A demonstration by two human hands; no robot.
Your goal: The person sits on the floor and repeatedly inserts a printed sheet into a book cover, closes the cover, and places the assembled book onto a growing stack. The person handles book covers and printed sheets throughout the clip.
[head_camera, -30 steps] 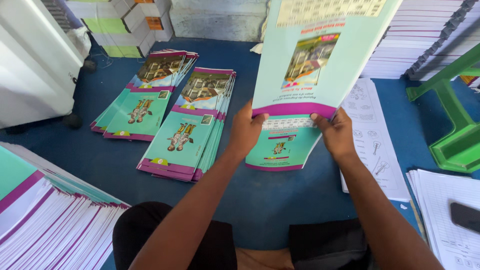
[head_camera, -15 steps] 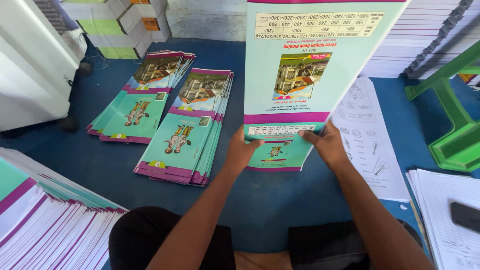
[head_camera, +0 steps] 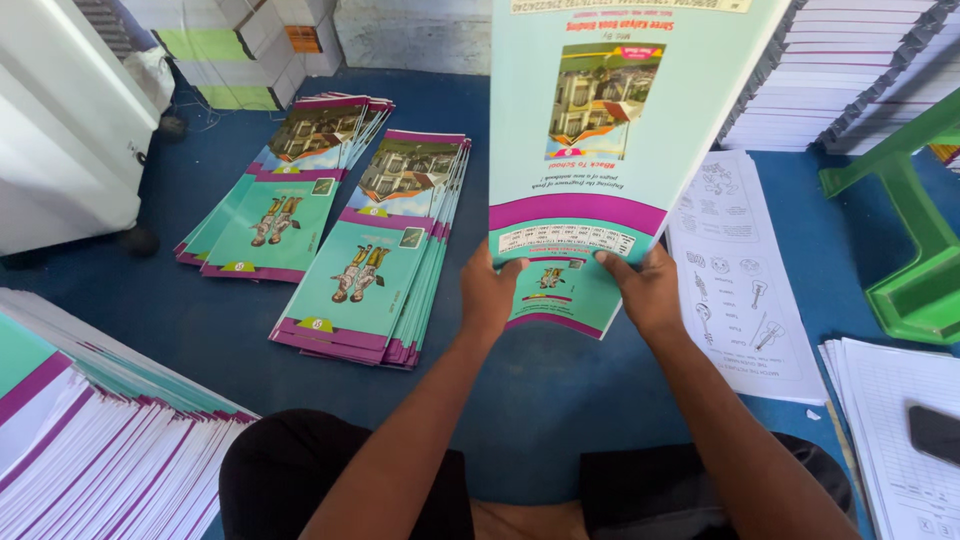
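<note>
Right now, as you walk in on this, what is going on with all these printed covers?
A person seated on the blue floor holds a tall teal and purple printed cover sheet upright, gripping its lower edge with the left hand and the right hand. Another cover lies flat just under the hands. Two fanned stacks of the same covers lie to the left, and a white sheet of line drawings lies to the right. A thick pile of sheets sits at the near left.

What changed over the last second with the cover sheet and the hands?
The teal cover sheet swung from tilted right to upright and closer to the camera. Both hands, left hand and right hand, kept their grip on its lower edge. The two cover stacks on the blue floor stayed put.
</note>
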